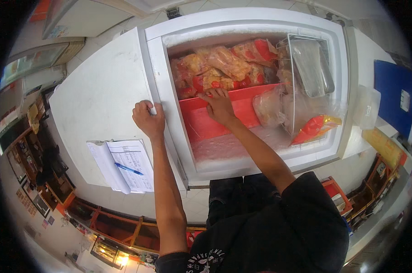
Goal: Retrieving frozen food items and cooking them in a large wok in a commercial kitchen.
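Note:
Before me is an open white chest freezer, frosted along its inner walls. My left hand is on the edge of the white lid to the left, its fingers curled and its thumb by the raised edge. My right hand reaches inside, fingers hooked over the top of a red divider and thumb on its near side. Behind the divider lie several plastic bags of frozen food, apparently meat. A clear bag rests at the divider's right end.
A white wire basket at the freezer's right holds a clear bag; a red and gold packet lies at its front. An open notebook with a blue pen lies on the lid. A blue folder and translucent container sit right.

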`<state>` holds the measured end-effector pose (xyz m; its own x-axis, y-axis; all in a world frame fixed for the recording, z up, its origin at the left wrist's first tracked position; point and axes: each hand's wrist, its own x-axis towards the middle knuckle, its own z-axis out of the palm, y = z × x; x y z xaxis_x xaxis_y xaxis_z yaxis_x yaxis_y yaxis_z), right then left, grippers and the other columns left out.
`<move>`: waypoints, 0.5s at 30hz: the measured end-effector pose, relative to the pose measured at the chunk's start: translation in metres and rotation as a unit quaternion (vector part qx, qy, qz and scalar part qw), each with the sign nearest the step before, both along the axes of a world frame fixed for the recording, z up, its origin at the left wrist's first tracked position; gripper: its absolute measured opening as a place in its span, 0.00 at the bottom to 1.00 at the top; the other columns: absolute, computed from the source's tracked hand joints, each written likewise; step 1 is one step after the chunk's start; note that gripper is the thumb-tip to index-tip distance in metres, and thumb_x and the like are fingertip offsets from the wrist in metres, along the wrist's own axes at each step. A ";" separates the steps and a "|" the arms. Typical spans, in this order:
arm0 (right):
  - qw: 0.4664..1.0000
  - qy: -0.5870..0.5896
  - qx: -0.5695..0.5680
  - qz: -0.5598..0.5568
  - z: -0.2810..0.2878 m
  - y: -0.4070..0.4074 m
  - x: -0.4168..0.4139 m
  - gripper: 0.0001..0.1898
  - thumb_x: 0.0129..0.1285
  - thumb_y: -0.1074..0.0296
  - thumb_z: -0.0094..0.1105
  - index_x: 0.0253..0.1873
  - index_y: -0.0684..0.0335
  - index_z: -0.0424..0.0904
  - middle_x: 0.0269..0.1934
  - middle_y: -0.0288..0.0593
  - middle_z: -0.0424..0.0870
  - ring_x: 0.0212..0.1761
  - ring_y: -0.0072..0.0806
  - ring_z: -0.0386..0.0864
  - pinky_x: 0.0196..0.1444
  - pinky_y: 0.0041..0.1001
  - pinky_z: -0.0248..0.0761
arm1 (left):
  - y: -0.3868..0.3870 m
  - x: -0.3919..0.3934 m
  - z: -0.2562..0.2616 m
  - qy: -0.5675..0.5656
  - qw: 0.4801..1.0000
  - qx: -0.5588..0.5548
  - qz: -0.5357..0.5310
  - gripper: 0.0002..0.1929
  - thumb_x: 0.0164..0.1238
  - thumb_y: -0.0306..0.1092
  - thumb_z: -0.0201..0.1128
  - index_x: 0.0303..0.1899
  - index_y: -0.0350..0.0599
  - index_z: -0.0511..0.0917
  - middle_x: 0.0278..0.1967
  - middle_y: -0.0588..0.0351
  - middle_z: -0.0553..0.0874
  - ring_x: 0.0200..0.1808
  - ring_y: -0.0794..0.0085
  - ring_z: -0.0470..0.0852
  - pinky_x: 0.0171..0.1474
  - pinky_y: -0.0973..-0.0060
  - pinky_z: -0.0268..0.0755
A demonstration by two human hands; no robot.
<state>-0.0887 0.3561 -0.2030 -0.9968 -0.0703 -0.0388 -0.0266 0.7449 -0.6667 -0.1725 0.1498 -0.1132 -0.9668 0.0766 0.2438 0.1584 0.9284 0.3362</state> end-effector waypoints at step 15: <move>0.999 -0.016 0.020 -0.027 0.003 -0.012 0.004 0.29 0.49 0.74 0.53 0.59 0.44 0.71 0.46 0.44 0.70 0.52 0.38 0.65 0.61 0.40 0.52 | -0.001 0.003 0.001 0.007 1.000 -0.017 0.011 0.09 0.45 0.32 0.62 0.23 0.47 0.67 0.25 0.58 0.70 0.29 0.63 0.69 0.36 0.68 0.59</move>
